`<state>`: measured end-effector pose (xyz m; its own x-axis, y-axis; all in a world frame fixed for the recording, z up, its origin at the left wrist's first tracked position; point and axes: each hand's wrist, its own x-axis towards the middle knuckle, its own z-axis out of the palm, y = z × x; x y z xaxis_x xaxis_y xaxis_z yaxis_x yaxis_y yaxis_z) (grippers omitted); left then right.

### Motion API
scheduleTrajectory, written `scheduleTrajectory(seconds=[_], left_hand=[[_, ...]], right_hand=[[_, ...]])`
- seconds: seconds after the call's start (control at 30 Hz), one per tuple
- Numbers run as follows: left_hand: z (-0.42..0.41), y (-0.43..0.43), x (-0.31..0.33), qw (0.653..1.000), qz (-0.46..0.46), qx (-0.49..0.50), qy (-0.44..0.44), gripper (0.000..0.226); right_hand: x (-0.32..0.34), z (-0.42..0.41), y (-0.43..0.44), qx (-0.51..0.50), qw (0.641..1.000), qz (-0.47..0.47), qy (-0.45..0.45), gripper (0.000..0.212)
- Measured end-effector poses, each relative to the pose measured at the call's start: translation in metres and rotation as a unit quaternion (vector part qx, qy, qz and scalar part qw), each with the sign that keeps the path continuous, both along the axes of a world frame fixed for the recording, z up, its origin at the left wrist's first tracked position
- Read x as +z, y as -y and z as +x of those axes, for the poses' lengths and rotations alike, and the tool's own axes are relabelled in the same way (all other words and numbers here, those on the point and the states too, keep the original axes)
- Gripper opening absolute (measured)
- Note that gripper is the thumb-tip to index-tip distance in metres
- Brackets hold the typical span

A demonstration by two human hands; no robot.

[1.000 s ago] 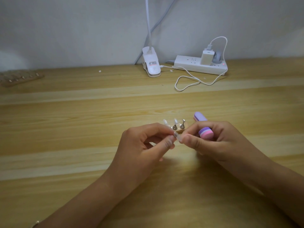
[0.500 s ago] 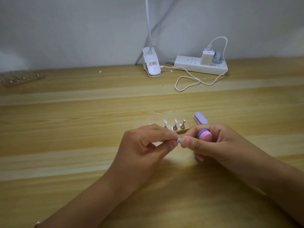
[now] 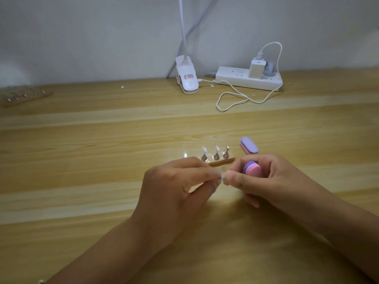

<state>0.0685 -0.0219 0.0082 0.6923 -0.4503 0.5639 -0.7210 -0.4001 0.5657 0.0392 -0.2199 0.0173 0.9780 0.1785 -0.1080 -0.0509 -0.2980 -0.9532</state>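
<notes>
My left hand (image 3: 178,185) pinches a small clear nail tip (image 3: 222,177) between thumb and forefinger, just in front of the wooden nail stand (image 3: 222,161). My right hand (image 3: 272,179) grips a pink and purple buffer block (image 3: 253,169), and its thumb presses against the clear tip. The stand carries several small metal pegs, some topped with clear tips. A second purple buffer block (image 3: 249,145) lies flat on the table behind my right hand.
A white clip lamp (image 3: 186,78) stands at the back of the wooden table (image 3: 82,160). A white power strip (image 3: 248,78) with a charger and looped cable (image 3: 231,99) lies beside it. Another wooden stand (image 3: 24,96) sits far left.
Both hands have slid slightly toward me, uncovering more of the nail stand. The pinch on the clear tip and the grip on the buffer block are unchanged.
</notes>
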Motion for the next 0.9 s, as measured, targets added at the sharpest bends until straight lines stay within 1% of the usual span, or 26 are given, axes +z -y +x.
scheduleTrajectory(seconds=[0.07,0.17,0.27,0.33,0.37,0.43,0.5,0.53,0.67,0.77,0.9], left_hand=[[0.005,0.001,-0.001,0.998,-0.026,0.004,-0.051,0.008],[0.010,0.000,-0.003,0.989,-0.083,-0.021,-0.122,0.012],[0.012,-0.002,-0.006,0.961,-0.150,-0.033,-0.228,0.014],[0.012,-0.002,-0.007,0.941,-0.182,-0.036,-0.281,0.013],[0.012,-0.002,-0.007,0.939,-0.183,-0.040,-0.290,0.012],[0.011,-0.002,-0.004,0.944,-0.163,-0.057,-0.282,0.007],[0.009,-0.002,-0.002,0.950,-0.148,-0.073,-0.265,0.010],[0.008,-0.002,-0.002,0.951,-0.146,-0.078,-0.261,0.011],[0.009,-0.002,-0.003,0.946,-0.154,-0.064,-0.279,0.009],[0.010,-0.001,-0.004,0.947,-0.151,-0.062,-0.276,0.007],[0.009,-0.002,-0.005,0.960,-0.130,-0.072,-0.238,0.013]], right_hand=[[-0.001,0.002,0.000,-0.023,0.999,-0.037,0.033,0.026],[0.001,0.002,0.005,-0.054,0.989,-0.049,0.127,0.027],[0.000,-0.001,0.010,-0.049,0.979,-0.056,0.191,0.024],[-0.004,-0.004,0.009,-0.024,0.960,-0.109,0.255,0.019],[-0.006,-0.006,0.006,-0.009,0.943,-0.143,0.300,0.016],[-0.011,-0.007,-0.001,0.015,0.906,-0.187,0.380,0.016],[-0.017,-0.007,-0.004,0.017,0.877,-0.208,0.433,0.016],[-0.019,-0.007,-0.004,0.010,0.869,-0.212,0.447,0.016],[-0.017,-0.003,0.007,-0.008,0.875,-0.203,0.440,0.021],[-0.014,0.000,0.008,-0.022,0.869,-0.203,0.451,0.022],[-0.018,-0.002,0.001,0.036,0.849,-0.213,0.483,0.013]])
